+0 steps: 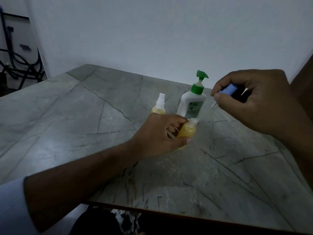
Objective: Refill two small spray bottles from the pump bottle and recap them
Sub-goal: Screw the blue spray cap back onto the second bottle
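Two small spray bottles hold yellow liquid; the left hand [159, 133] grips the open spray bottle [187, 131] near the table's [84, 116] middle; the capped spray bottle [159, 106] and one white pump bottle [191, 102] stand just behind, toward the far edge; the right hand [257, 102] pinches the blue spray cap [228, 89] above.

Pale ribbed sleeve [11, 206] at left forearm — right forearm bare, dark trousers [96, 223] below table edge

Uncapped yellow bottle [186, 132], seemingly upright
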